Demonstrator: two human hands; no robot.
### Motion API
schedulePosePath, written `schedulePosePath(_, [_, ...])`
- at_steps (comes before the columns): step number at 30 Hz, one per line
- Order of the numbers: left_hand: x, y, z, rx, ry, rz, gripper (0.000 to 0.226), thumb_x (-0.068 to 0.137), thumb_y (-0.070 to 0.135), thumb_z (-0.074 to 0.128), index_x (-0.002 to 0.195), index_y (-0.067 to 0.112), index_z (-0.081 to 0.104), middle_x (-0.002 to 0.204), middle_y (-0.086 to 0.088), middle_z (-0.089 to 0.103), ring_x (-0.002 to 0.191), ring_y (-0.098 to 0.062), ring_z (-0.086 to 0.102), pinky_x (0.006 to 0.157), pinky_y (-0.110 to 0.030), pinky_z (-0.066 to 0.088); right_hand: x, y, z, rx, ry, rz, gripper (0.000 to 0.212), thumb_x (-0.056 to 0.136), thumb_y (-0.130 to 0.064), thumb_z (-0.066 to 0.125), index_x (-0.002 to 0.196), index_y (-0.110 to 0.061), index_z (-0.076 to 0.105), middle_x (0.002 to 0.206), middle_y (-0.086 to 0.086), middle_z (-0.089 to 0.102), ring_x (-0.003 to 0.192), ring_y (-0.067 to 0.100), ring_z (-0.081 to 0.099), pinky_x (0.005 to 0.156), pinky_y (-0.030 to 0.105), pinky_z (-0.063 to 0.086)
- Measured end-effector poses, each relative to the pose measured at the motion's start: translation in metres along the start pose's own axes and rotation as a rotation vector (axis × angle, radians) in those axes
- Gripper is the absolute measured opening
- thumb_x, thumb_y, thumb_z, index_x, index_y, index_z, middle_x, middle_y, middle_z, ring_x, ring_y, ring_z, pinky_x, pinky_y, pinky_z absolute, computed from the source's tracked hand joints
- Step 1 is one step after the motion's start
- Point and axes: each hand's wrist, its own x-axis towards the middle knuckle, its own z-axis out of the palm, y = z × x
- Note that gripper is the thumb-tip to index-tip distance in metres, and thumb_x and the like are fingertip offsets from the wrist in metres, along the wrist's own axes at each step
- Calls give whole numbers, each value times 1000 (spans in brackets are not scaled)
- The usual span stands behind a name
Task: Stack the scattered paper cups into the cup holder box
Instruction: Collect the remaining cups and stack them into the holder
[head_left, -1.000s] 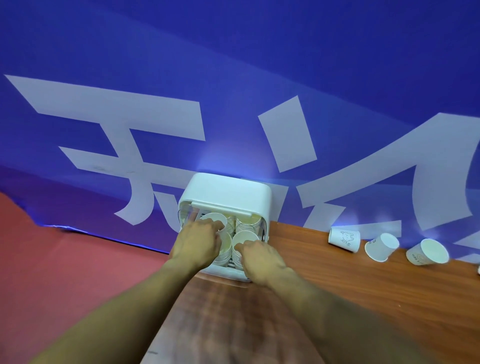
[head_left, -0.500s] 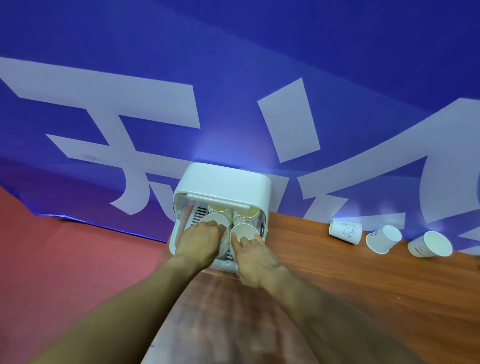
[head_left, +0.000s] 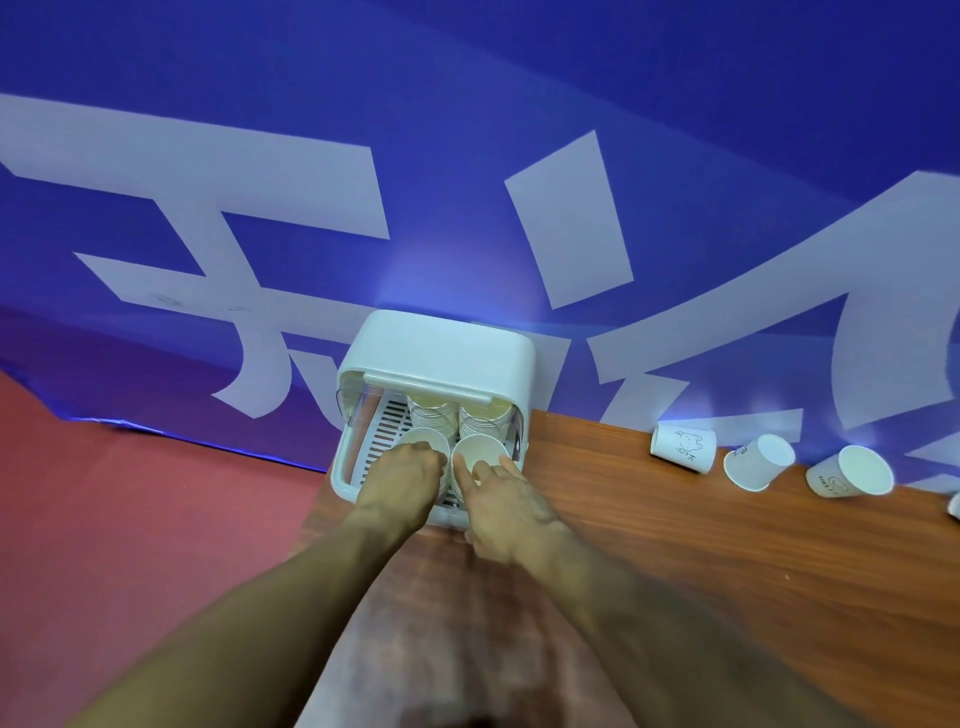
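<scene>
The white cup holder box (head_left: 441, 348) stands at the table's far left corner, its front lid raised. Inside stand two rear cup stacks (head_left: 434, 415) and two front stacks. My left hand (head_left: 402, 480) grips the front left stack (head_left: 423, 441) from the near side. My right hand (head_left: 501, 499) holds the front right stack (head_left: 475, 452), its forefinger lying over the rim into the top cup. Three loose white paper cups lie on their sides by the wall to the right: one (head_left: 683, 447), a second (head_left: 758, 462) and a third (head_left: 849, 473).
The wooden table (head_left: 727, 561) runs rightward from the box. A blue banner with large white characters (head_left: 467, 208) hangs right behind it. Red floor (head_left: 130, 519) lies left of the table edge. Part of another white cup (head_left: 955, 505) shows at the right border.
Both hands have stayed on the front stacks inside the box; the right forefinger now lies over the top cup's rim. The view has tipped so the box sits lower and more open.
</scene>
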Motion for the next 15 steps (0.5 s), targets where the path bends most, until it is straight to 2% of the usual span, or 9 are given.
schedulePosePath(2, [0,-6,5,-54,27,9,17,91,12,57,105,17,64,105,-4,62,100,-26,61,80,-35,50,-4,0,-5,56,68,-3,85,81,-24,63,150,-7,17,134,14,42,128,30,40,118,36,12])
schedulePosePath(4, [-3,-11,7,-106,87,-2,19,96,22,52,112,19,63,108,-4,62,115,-28,55,94,-42,47,-11,0,-12,72,175,-11,71,78,-22,65,140,-8,34,127,12,46,123,29,42,114,35,20])
schedulePosePath(6, [-10,-12,2,-155,145,-30,24,98,31,50,116,21,62,113,-3,63,125,-29,48,99,-45,44,-21,-1,-21,97,255,4,54,79,-22,64,128,-10,45,122,10,49,116,29,45,108,34,30])
schedulePosePath(9, [-21,-1,-13,-229,232,-54,27,96,35,55,119,23,61,121,1,62,126,-21,50,102,-43,44,-43,7,-37,113,329,40,42,80,-20,60,120,-10,51,116,9,52,110,29,49,101,35,36])
schedulePosePath(12, [-30,24,-35,-216,281,-40,32,96,41,53,124,27,60,121,5,62,118,-18,52,94,-37,46,-73,25,-56,130,371,117,45,83,-23,61,125,-11,50,117,8,51,110,28,48,99,36,38])
schedulePosePath(15, [-35,58,-55,-173,290,-2,33,97,43,51,126,28,58,121,6,62,112,-20,57,89,-36,43,-115,52,-71,161,389,245,47,86,-31,59,128,-14,47,121,6,47,113,27,47,97,37,40])
